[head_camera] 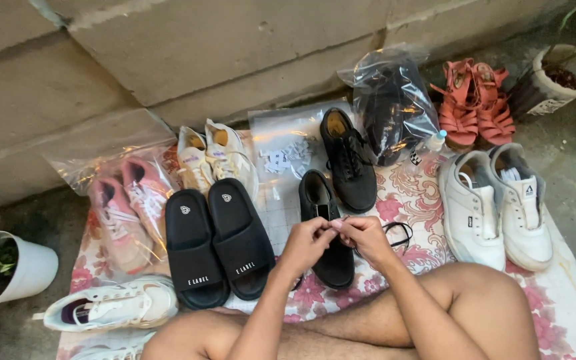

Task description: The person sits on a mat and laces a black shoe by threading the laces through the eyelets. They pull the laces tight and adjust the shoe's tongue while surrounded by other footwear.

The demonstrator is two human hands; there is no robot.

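- The left hand (309,239) and the right hand (363,235) meet above a black shoe (325,230); the fingertips of both are pinched together on a thin black lace (395,235).
- The shoe lies on a floral cloth (421,200), just before the crossed legs, and its pair (349,160) stands behind it.
- To do the lacing well, I think the lace end must stay tight between the fingertips and the shoe must not turn.
- Left to right: a white pot (31,270) holds a green plant.
- A clear bag (111,173) holds pink sneakers.
- Another clear bag (395,100) holds a dark shoe.
- A pot (555,83) on the far right holds soil.
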